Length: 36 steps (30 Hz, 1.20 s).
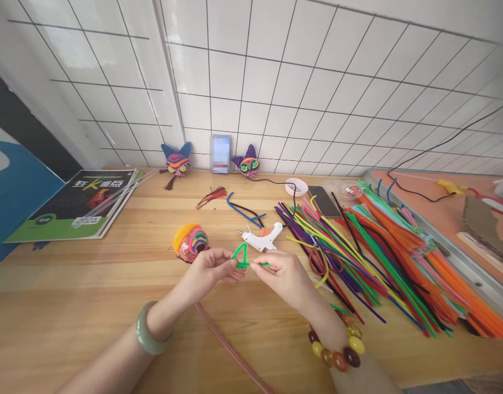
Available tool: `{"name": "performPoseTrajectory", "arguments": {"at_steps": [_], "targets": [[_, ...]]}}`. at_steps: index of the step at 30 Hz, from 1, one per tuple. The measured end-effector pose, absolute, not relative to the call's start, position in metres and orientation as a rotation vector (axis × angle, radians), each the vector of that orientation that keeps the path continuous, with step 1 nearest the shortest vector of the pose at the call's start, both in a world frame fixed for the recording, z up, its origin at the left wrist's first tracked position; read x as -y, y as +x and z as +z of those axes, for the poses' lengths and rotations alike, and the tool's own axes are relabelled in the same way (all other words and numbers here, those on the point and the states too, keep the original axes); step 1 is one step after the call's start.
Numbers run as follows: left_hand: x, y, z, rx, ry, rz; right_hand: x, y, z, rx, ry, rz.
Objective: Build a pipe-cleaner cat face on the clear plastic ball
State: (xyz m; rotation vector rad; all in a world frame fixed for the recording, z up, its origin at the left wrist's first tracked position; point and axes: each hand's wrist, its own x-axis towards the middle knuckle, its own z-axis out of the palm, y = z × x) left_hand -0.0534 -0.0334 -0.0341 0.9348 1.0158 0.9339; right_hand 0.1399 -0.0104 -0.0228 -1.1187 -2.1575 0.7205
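A green pipe cleaner [245, 253], bent into a small triangle, is held between both hands above the wooden table. My left hand [218, 266] pinches its left corner. My right hand [281, 271] pinches the strand at the right, and a short green end sticks out past the fingers. Just behind my left hand lies a round ball [191, 241] wrapped in orange, pink and blue strands. The white glue gun [263, 238] rests on the table beyond my hands, its nozzle pointing left.
Many coloured pipe cleaners [382, 262] spread over the right side. Two eared heads [176, 160] and a phone [221, 154] stand by the tiled wall. A magazine [77, 205] lies left; a dark phone [323, 201] and pink dish [296, 187] lie behind.
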Motion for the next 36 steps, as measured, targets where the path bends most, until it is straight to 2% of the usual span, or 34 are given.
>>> {"name": "performPoseTrajectory", "arguments": {"at_steps": [36], "targets": [[0.0325,-0.0465,-0.0369,-1.001,0.821,1.021,0.0098,0.1397,-0.0216,2.216,-1.146,0.661]]}}
